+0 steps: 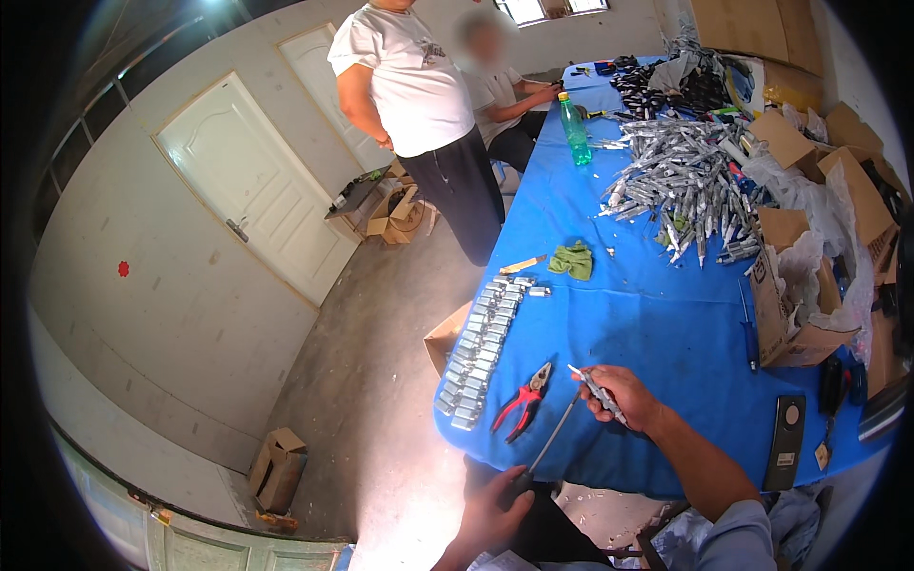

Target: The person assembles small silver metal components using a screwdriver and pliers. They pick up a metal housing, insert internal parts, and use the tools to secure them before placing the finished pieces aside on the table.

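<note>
My right hand (630,392) is closed around a slim grey pen-shaped piece (604,396) with a white tip, held over the near part of the blue-covered table (609,333). Low in the view, my left hand (492,509) grips the dark handle of a long screwdriver (553,438). Its thin metal shaft points up toward the piece in my right hand; whether the two touch I cannot tell. Red-handled pliers (523,403) lie left of my right hand. Rows of small silver metal parts (484,348) line the table's left edge.
A large heap of similar grey pieces (681,181) covers the far right, with open cardboard boxes (798,343) beside it. A green bottle (575,130) and green cloth (571,260) sit on the table. A second screwdriver (751,341) lies right. Two people are beyond the table's left side.
</note>
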`<act>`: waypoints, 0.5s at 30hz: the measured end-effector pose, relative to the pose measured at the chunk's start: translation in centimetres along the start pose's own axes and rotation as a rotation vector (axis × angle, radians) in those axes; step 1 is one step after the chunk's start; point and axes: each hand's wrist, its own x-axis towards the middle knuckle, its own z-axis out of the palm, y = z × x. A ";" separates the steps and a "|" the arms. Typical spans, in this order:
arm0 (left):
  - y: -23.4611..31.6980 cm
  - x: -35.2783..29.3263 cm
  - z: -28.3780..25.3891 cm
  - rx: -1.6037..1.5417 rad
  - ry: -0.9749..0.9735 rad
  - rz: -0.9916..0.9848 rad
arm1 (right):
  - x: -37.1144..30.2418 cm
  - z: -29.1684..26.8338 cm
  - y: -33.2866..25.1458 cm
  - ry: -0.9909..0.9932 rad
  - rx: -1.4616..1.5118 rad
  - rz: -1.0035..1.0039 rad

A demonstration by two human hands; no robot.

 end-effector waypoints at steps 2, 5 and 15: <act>0.3 0.1 -0.1 -0.019 -0.009 -0.008 | 0.0 -0.1 0.0 0.002 -0.004 0.000; 0.6 0.0 -0.1 -0.027 -0.012 -0.015 | 0.1 -0.2 0.1 0.002 -0.001 -0.002; -1.3 0.4 0.2 0.156 0.008 0.120 | 0.3 -0.5 0.4 0.000 0.022 -0.003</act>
